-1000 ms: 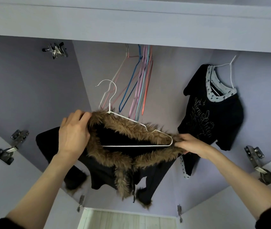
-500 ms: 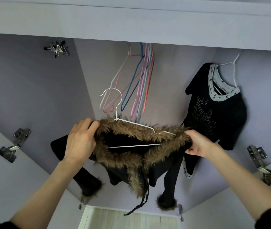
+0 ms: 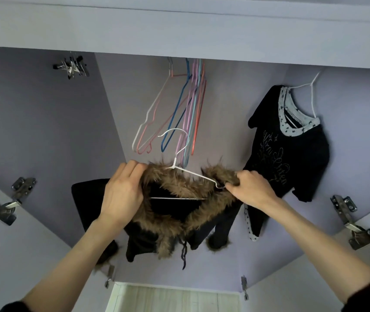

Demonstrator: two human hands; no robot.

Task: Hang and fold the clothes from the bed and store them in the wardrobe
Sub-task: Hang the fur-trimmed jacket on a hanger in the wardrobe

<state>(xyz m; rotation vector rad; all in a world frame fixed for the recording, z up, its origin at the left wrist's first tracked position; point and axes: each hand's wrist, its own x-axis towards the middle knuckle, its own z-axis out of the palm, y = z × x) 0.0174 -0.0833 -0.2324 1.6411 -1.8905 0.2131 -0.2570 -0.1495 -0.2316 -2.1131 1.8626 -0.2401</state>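
**Fitting the fur-trimmed jacket onto a hanger**

Gripping the brown fur collar, the left hand [image 3: 121, 194] holds one side of the black jacket [image 3: 170, 212] while the right hand [image 3: 251, 188] pinches the other side at the tip of the white hanger [image 3: 184, 167]. Both are raised inside the open wardrobe [image 3: 44, 131], below the coloured hangers [image 3: 186, 104] and beside a hung black top [image 3: 292, 149].

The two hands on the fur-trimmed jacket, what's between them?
In the head view, between the left hand and right hand lie the jacket's brown fur collar and the white wire hanger.
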